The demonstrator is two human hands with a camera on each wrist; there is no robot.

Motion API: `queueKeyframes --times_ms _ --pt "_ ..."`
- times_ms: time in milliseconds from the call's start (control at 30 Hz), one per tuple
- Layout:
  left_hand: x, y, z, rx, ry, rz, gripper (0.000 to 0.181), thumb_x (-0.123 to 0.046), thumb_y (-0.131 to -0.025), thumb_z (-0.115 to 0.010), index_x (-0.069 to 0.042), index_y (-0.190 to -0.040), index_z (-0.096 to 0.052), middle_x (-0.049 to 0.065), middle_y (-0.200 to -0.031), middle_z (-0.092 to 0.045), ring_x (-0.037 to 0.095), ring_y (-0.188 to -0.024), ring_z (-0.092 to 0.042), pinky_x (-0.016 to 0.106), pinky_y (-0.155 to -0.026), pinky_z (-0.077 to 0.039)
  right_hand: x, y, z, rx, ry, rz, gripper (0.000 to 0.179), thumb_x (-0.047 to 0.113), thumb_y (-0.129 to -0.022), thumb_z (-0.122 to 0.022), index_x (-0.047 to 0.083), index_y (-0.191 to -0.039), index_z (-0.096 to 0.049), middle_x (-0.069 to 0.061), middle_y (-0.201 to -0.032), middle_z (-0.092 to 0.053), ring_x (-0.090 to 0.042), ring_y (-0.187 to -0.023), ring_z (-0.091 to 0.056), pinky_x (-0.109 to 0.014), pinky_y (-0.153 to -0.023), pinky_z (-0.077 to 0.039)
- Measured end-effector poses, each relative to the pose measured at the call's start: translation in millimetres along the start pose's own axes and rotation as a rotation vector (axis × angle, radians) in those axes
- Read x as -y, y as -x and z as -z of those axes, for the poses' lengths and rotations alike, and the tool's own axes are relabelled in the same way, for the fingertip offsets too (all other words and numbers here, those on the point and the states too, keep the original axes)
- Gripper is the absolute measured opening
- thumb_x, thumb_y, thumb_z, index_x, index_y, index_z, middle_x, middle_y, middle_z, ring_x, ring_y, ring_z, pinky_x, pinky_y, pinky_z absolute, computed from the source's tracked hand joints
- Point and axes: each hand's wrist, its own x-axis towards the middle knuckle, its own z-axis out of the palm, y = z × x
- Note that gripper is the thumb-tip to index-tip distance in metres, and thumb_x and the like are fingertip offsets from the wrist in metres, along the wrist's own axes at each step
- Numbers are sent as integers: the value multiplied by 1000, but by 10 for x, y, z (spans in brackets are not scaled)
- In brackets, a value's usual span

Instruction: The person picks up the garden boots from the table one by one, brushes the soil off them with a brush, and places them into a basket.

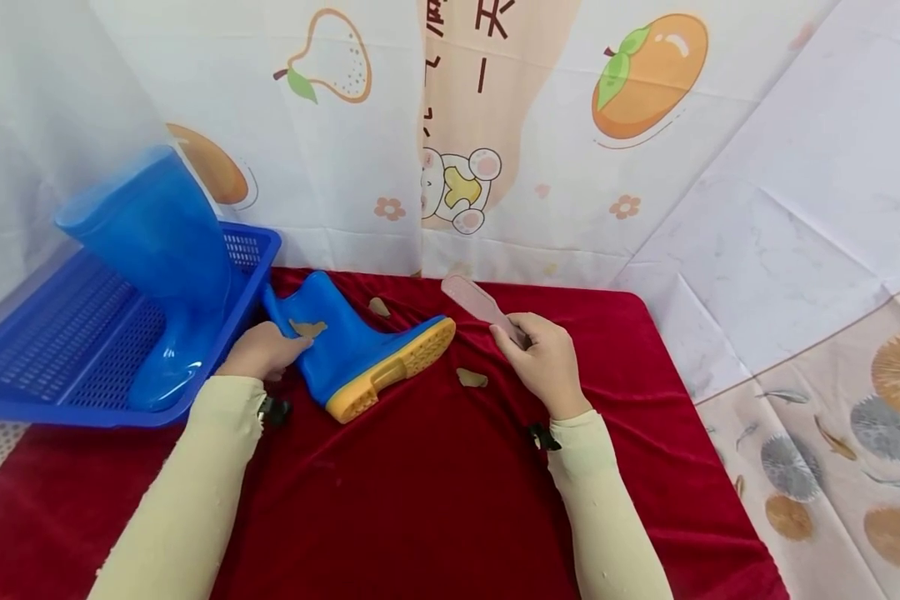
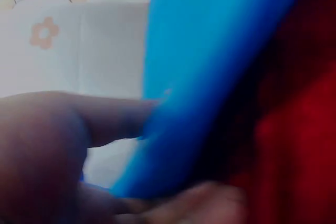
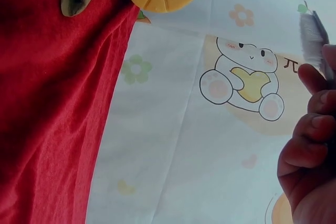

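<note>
A blue rain boot (image 1: 345,325) with a yellow sole (image 1: 397,367) lies on its side on the red cloth. My left hand (image 1: 265,350) grips its shaft near the top, with the thumb on one side and fingers beneath in the left wrist view. A flat olive-brown piece (image 1: 307,328) lies on the shaft by my fingertips. In my right hand (image 1: 547,358) is the handle of a pale pinkish brush (image 1: 471,297); its short bristles show in the right wrist view. The brush is apart from the boot, right of the sole.
At the left, a blue plastic basket (image 1: 266,250) holds another blue boot (image 1: 168,242), standing upright. Two loose olive-brown pieces, one behind the boot (image 1: 378,307) and one right of its sole (image 1: 472,378), lie on the red cloth (image 1: 405,500). A printed white curtain (image 1: 345,192) hangs behind.
</note>
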Motion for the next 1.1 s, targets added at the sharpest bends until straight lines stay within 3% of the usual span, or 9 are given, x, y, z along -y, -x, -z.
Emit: queueKeyframes --times_ms 133,233,567,733,933,1100 --pt "160 -120 -93 -46 200 10 109 -75 -94 -51 18 -148 -31 35 -132 -58 43 -108 -67 49 -89 -60 -4 7 -19 13 8 -7 13 20 -94 -77 8 -89 -75 2 -66 -55 -9 -59 -45 -28 -55 -40" --pt "212 -171 -124 -29 333 11 110 -69 -97 -53 17 -155 -16 39 -149 -42 49 -126 -59 54 -103 -52 0 13 -22 14 19 -16 13 20 -93 -77 8 -88 -75 3 -65 -53 -8 -59 -44 -29 -55 -39" --pt "165 -206 -103 77 569 -39 104 -49 -103 -59 7 -160 8 35 -165 -15 52 -147 -33 58 -112 -41 -16 5 -8 18 34 -12 14 21 -94 -77 8 -90 -75 2 -65 -54 -8 -58 -44 -29 -54 -40" --pt "144 -199 -139 88 703 -54 101 -45 -103 -62 -1 -162 7 28 -168 -15 45 -151 -30 56 -117 -36 -19 4 15 7 31 -1 16 22 -93 -77 7 -89 -77 3 -65 -55 -8 -58 -44 -28 -53 -39" --pt "103 -228 -248 78 1120 49 83 -28 -105 -61 -19 -165 -4 9 -171 -20 28 -153 -30 45 -123 -30 -21 6 19 19 27 9 10 21 -91 -79 11 -88 -78 5 -64 -51 -9 -59 -43 -28 -54 -38" --pt "1 -247 -320 -7 1291 104 78 -26 -104 -63 -23 -164 -13 3 -169 -27 22 -152 -33 39 -124 -29 -25 -3 21 31 40 12 14 23 -93 -77 10 -89 -78 5 -64 -50 -10 -58 -44 -29 -54 -39"
